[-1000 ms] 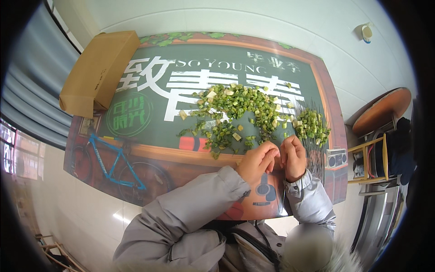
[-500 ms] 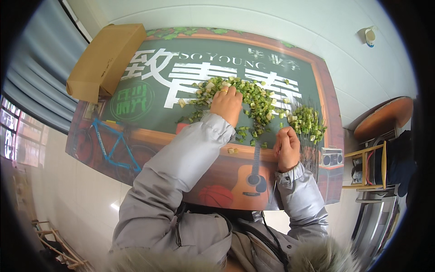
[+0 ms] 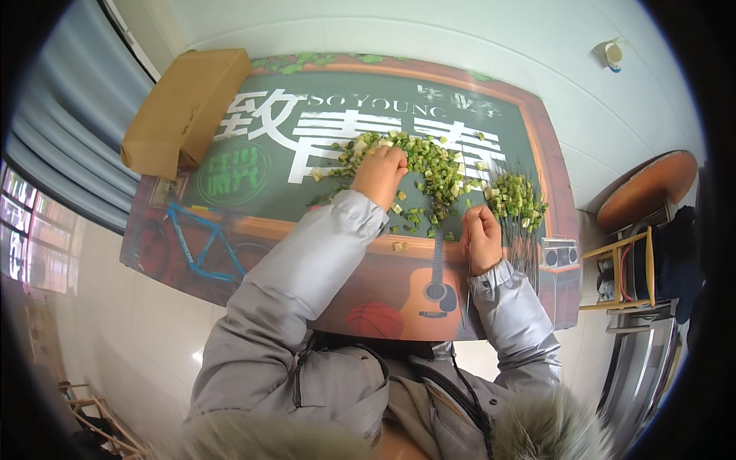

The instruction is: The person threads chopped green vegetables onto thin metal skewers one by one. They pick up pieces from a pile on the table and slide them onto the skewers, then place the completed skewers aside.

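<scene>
Grey padded sleeves and a fur collar fill the near edge of my feed. Right hand (image 3: 481,239) rests near the counter's (image 3: 253,253) front edge, curled into a fist; whether it grips anything, I cannot tell. Left hand (image 3: 379,175) reaches further in, fingers bent down onto the main heap of chopped green pieces (image 3: 429,165); grasp itself hidden. Smaller green heap (image 3: 517,198) lies just right of the right hand. Counter cover: printed chalkboard picture, large white characters, blue bicycle, guitar. Flat brown cardboard box (image 3: 184,107) at far left corner. Beyond: pale floor, grey curtain (image 3: 65,146) left, round wooden table (image 3: 648,188) right.
</scene>
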The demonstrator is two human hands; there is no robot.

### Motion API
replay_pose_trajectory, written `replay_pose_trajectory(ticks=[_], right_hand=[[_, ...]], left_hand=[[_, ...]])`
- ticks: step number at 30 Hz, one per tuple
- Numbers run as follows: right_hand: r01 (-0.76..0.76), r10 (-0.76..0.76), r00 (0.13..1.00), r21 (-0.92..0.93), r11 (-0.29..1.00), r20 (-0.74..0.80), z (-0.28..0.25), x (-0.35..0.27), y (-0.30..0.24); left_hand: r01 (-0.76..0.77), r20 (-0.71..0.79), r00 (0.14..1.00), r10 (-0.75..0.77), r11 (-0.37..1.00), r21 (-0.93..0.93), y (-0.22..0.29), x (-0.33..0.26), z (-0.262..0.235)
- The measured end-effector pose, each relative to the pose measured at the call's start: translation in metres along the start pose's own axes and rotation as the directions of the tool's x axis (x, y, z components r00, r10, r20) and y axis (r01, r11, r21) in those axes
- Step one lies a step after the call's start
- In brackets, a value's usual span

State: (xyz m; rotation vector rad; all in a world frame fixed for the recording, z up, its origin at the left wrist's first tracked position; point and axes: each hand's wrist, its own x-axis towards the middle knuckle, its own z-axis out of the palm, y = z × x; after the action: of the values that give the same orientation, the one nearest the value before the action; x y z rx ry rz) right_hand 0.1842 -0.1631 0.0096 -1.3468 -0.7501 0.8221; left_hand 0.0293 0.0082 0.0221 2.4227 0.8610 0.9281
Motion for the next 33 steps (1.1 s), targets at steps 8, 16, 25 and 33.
replay_pose_trajectory(ticks=[8,16,25,33], right_hand=[[-0.028,0.043,0.984,-0.090,0.996,0.171,0.020,-0.026,-0.039],[-0.060,0.097,0.930,-0.112,0.992,0.355,0.050,-0.060,-0.035],[-0.058,0.116,0.904,-0.151,0.987,0.411,0.054,-0.054,-0.015],[-0.162,0.198,0.884,-0.120,0.979,0.424,0.049,-0.052,-0.005]], left_hand=[[0.361,0.257,0.891,-0.375,0.240,-0.901,0.002,-0.041,-0.026],[0.288,0.425,0.822,-0.379,-0.366,-0.885,0.008,-0.061,-0.028],[0.213,0.454,0.775,-0.440,-0.495,-0.842,-0.005,-0.061,-0.014],[0.181,0.410,0.781,-0.471,-0.458,-0.870,-0.009,-0.062,-0.006]])
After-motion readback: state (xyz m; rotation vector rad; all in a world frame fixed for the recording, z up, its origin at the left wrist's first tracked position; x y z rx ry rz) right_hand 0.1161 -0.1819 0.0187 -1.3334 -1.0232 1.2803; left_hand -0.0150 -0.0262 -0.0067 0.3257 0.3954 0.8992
